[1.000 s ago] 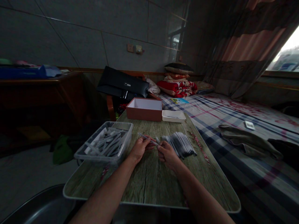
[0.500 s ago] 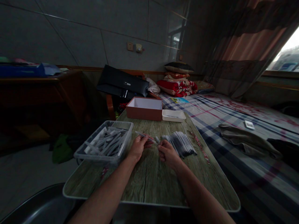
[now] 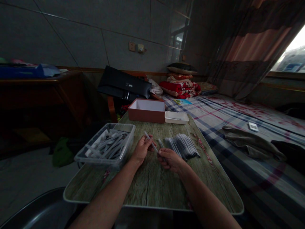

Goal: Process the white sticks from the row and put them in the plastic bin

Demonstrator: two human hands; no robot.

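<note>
My left hand (image 3: pixel 143 147) is closed round a slim, whitish pen (image 3: pixel 150 140), which slants from upper left down to the right. My right hand (image 3: pixel 170 159) is closed at the pen's lower end, thumb and finger pinched; whether a small part is also in them is hidden. Just beyond the right fingers shows another short pale stick (image 3: pixel 161 143). To the right lies a row of pens (image 3: pixel 183 145), pale with dark ends, side by side. Left of my left hand stands a clear plastic tub (image 3: pixel 128 149) holding many loose whitish pen pieces (image 3: pixel 109 144).
A reddish-brown open box (image 3: pixel 146 116) and a small white tray (image 3: pixel 176 121) stand at the far edge of the wood-patterned table (image 3: pixel 143 190). A bed with a checked sheet (image 3: pixel 209 121) adjoins on the right. A dark basin (image 3: pixel 40 211) is at lower left.
The pen has tilted from nearly level to a steeper slant. My right hand has turned and shifted slightly down and left, with its fingers at the pen's lower end.
</note>
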